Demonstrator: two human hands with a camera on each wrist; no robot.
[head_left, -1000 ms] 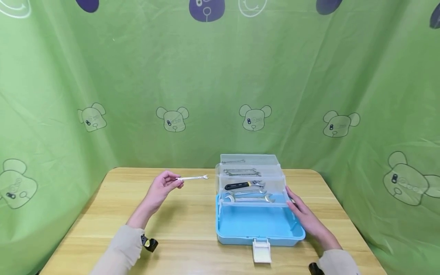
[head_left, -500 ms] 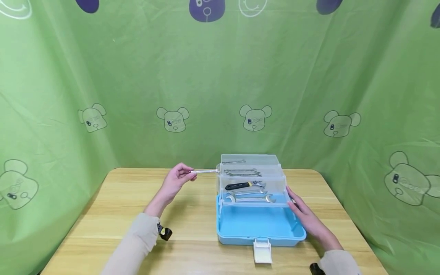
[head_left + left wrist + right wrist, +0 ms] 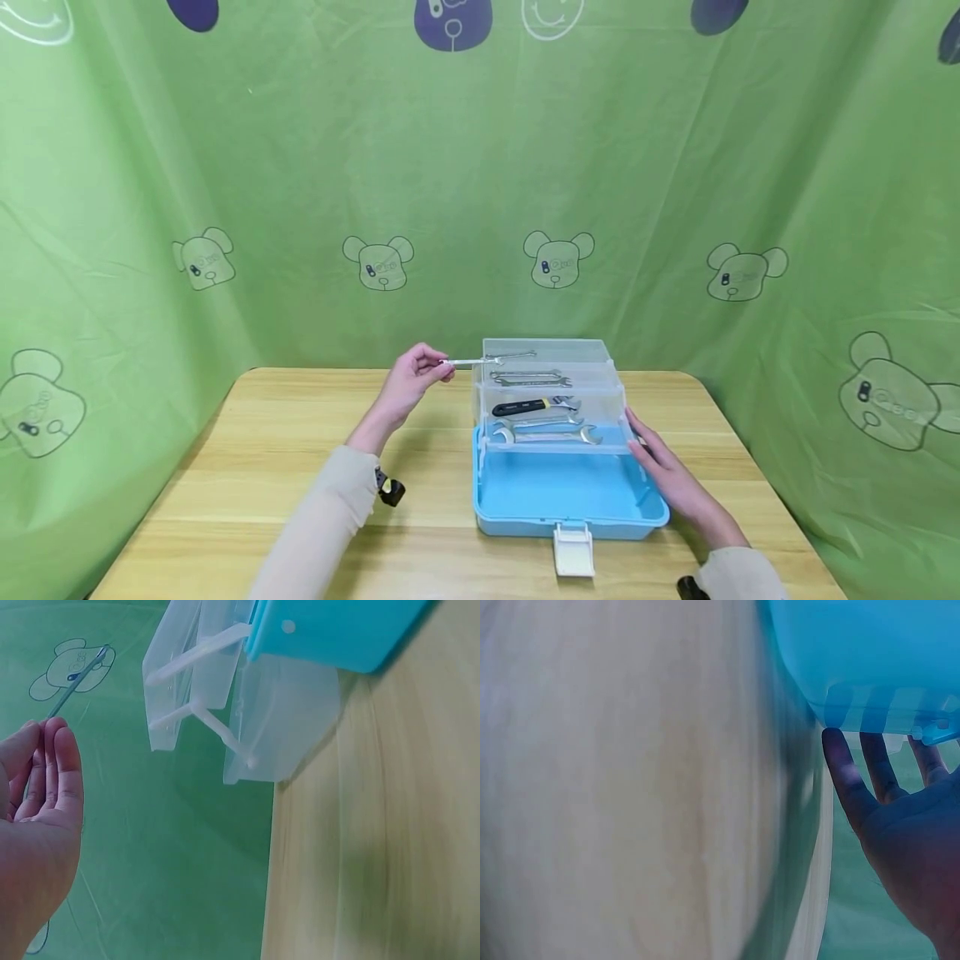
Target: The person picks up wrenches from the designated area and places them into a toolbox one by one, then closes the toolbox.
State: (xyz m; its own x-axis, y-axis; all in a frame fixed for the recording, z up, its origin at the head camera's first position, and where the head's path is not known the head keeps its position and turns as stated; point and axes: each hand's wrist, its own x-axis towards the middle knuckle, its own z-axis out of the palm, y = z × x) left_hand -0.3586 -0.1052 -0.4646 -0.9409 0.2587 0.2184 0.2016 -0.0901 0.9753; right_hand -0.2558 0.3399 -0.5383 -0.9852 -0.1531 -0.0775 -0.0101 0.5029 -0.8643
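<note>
- Near the table's [image 3: 277, 417] back edge, the left hand [image 3: 411, 379] pinches a small shiny wrench [image 3: 467, 362].
- Its far end is by the top clear tray [image 3: 577, 350].
- Toward the table's right edge, the right hand [image 3: 663, 467], fingers spread, touches the blue box [image 3: 517, 527].
- A black-handled wrench [image 3: 523, 407] and 2 silver wrenches [image 3: 551, 435] lie lower.

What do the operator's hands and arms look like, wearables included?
Left hand and right hand: bare, no gloves. Left sleeve and right sleeve: light beige, long. Black device at each wrist; the left device shows a yellow patch.
</note>
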